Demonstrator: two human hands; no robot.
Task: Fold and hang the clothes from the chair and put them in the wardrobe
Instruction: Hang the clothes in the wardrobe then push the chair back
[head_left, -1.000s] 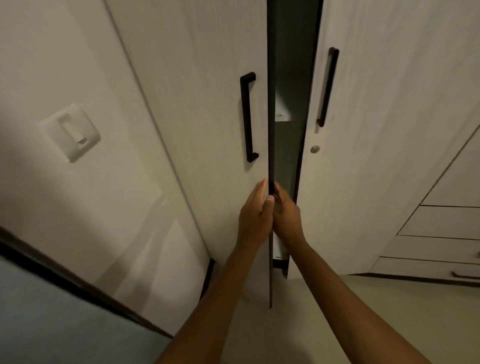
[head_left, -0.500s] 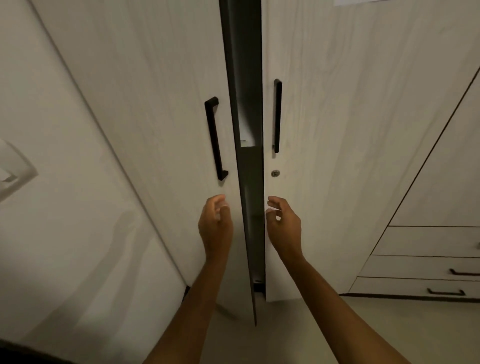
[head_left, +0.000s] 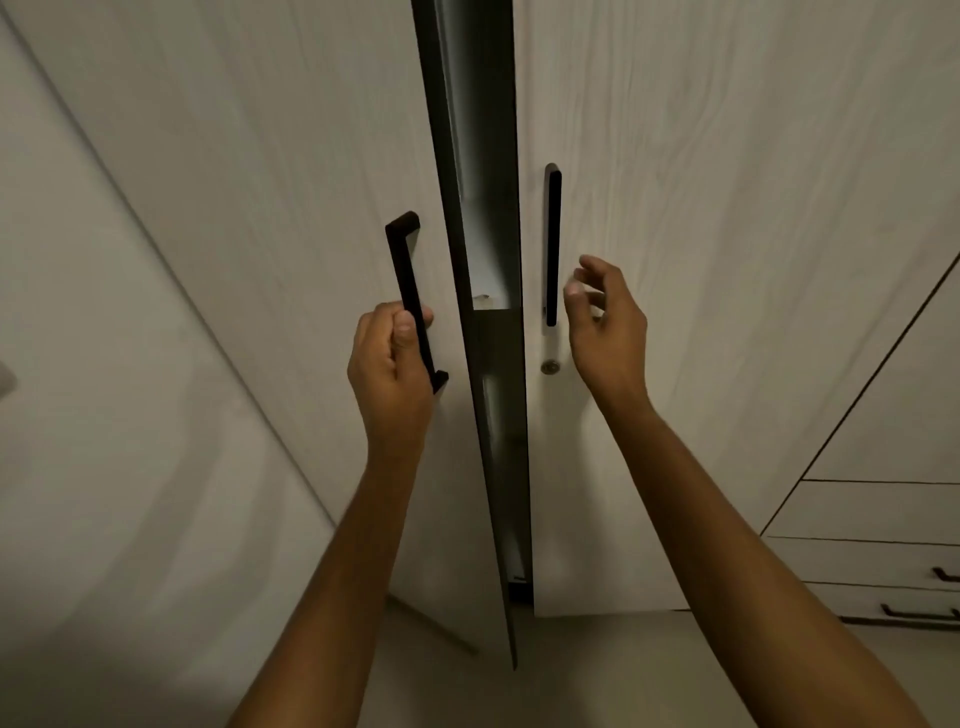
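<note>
A pale wood-grain wardrobe fills the view, its left door (head_left: 291, 171) swung partly outward and its right door (head_left: 727, 208) nearly flush. A dark gap (head_left: 493, 374) between them shows a shelf edge inside. My left hand (head_left: 392, 369) grips the lower part of the black bar handle (head_left: 408, 280) on the left door. My right hand (head_left: 605, 322) hovers with loosely spread fingers just right of the right door's black handle (head_left: 552, 239), not touching it. No clothes or chair are in view.
A round lock (head_left: 548, 368) sits below the right handle. Drawers with black pulls (head_left: 883, 566) stand at the lower right. A plain wall (head_left: 104, 415) runs along the left. Pale floor (head_left: 597, 670) lies below the doors.
Both hands left the door edge and rose. My left hand took hold of the left door's handle; my right hand moved up beside the right handle.
</note>
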